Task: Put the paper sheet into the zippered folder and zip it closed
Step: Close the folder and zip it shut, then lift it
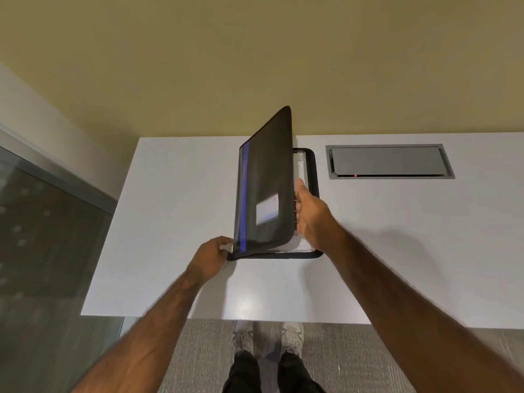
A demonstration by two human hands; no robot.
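A black zippered folder [266,191] lies on the white table [175,222], its front cover raised nearly upright and hinged on the left. The cover has a blue stripe and a white label. Inside, the lower half shows shiny clear sleeves [300,165] and ring binder hooks; whether the paper sheet lies in there I cannot tell. My right hand [310,215] grips the cover's free right edge. My left hand [214,255] pinches the folder's near left corner by the spine, holding it down.
A grey cable hatch [390,161] with a small red light is set into the table at the back right. A beige wall rises behind the table. A glass partition [42,236] stands to the left. My shoes show on grey carpet below the table's near edge.
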